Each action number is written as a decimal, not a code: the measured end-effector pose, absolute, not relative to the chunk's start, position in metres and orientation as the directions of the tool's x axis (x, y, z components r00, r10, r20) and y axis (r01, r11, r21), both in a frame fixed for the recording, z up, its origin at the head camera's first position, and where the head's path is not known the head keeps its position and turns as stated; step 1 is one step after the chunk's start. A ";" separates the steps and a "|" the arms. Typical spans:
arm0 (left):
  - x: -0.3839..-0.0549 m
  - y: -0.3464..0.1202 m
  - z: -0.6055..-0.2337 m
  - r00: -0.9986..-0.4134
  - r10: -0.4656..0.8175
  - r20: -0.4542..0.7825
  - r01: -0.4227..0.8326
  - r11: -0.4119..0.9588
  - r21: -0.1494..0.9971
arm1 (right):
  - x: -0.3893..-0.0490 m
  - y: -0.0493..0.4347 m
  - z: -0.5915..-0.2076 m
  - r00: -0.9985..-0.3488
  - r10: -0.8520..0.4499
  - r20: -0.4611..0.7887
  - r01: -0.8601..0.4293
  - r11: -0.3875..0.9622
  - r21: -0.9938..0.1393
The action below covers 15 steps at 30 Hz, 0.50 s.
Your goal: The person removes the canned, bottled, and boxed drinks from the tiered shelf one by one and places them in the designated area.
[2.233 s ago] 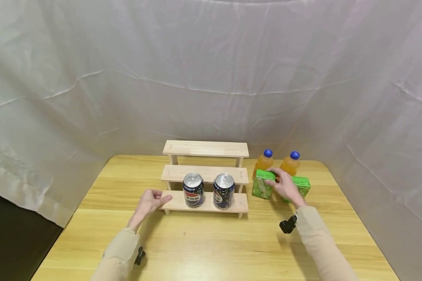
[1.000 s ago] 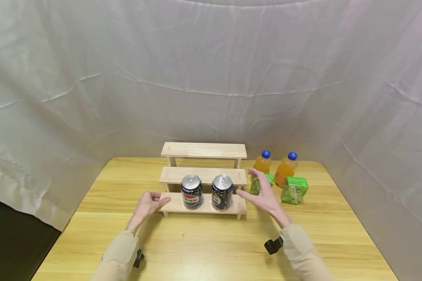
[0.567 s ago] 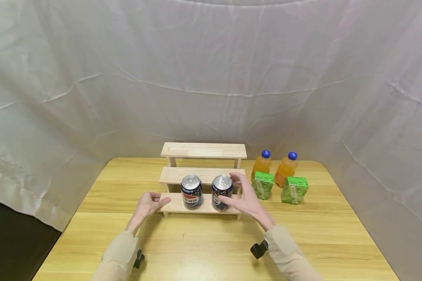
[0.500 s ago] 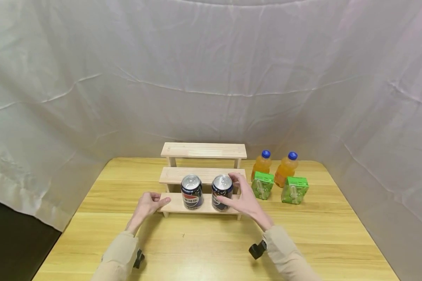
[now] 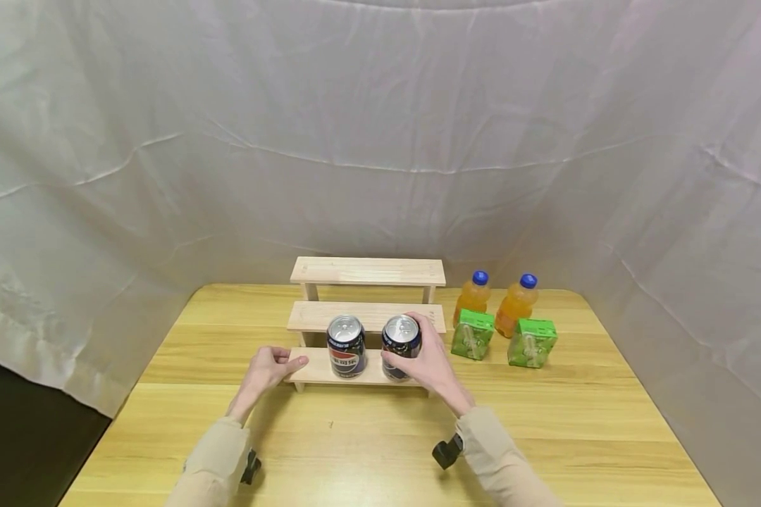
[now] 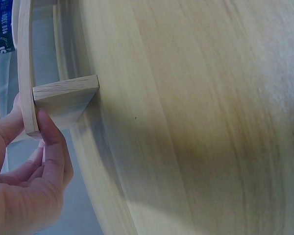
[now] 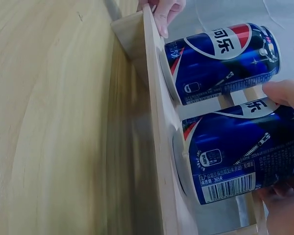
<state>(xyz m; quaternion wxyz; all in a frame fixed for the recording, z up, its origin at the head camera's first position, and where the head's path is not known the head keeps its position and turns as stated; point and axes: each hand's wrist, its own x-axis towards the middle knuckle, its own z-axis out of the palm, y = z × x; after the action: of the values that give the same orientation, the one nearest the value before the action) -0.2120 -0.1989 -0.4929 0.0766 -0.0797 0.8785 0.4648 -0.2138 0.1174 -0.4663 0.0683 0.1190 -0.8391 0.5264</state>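
A three-tier wooden display rack (image 5: pixel 368 270) stands on the table. On its lowest step are two dark blue soda cans, a left can (image 5: pixel 346 346) and a right can (image 7: pixel 235 152). My right hand (image 5: pixel 428 359) grips the right can, thumb across the front and fingers round the far side. Whether that can's base still rests fully on the board, I cannot tell. My left hand (image 5: pixel 268 367) pinches the left end of the lowest board (image 6: pixel 27 73), thumb on top and fingers underneath, as the left wrist view shows.
Right of the rack stand two orange drink bottles with blue caps, a nearer-rack bottle (image 5: pixel 471 296) and a farther bottle (image 5: pixel 516 308). Before them are two green drink cartons, a left carton (image 5: pixel 473 335) and a right carton (image 5: pixel 532 343). Grey cloth (image 5: pixel 380 141) hangs behind the table.
My right hand has left the green carton, moved left to the right can and closed round it. The left hand keeps its hold on the rack.
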 end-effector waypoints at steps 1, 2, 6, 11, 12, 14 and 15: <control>-0.212 -0.199 -0.493 -0.976 -0.069 -0.209 -0.211 0.556 0.804 | -0.214 0.117 -0.466 -0.962 -0.119 0.244 -0.272 0.418 -0.867; -0.213 -0.199 -0.493 -0.975 -0.070 -0.210 -0.213 0.556 0.804 | -0.213 0.116 -0.466 -0.961 -0.113 0.251 -0.275 0.420 -0.865; -0.214 -0.199 -0.493 -0.974 -0.072 -0.216 -0.219 0.554 0.803 | -0.214 0.115 -0.466 -0.955 -0.094 0.281 -0.294 0.421 -0.858; -0.213 -0.199 -0.493 -0.974 -0.073 -0.214 -0.218 0.555 0.803 | -0.213 0.116 -0.468 -0.948 -0.066 0.312 -0.313 0.384 -0.869; -0.213 -0.199 -0.493 -0.974 -0.074 -0.214 -0.218 0.556 0.802 | -0.212 0.117 -0.469 -0.946 -0.059 0.318 -0.316 0.376 -0.871; -0.213 -0.199 -0.493 -0.973 -0.070 -0.219 -0.220 0.555 0.802 | -0.211 0.118 -0.470 -0.939 -0.043 0.340 -0.331 0.369 -0.868; -0.213 -0.199 -0.493 -0.973 -0.070 -0.221 -0.222 0.553 0.803 | -0.210 0.119 -0.470 -0.934 -0.035 0.356 -0.343 0.368 -0.864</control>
<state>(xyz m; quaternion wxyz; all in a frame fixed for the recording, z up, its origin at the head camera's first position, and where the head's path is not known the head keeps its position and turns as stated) -0.2130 -0.1989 -0.4929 0.0819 -0.0831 0.8773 0.4654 -0.2099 0.1193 -0.4703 0.1401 0.1161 -0.8150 0.5501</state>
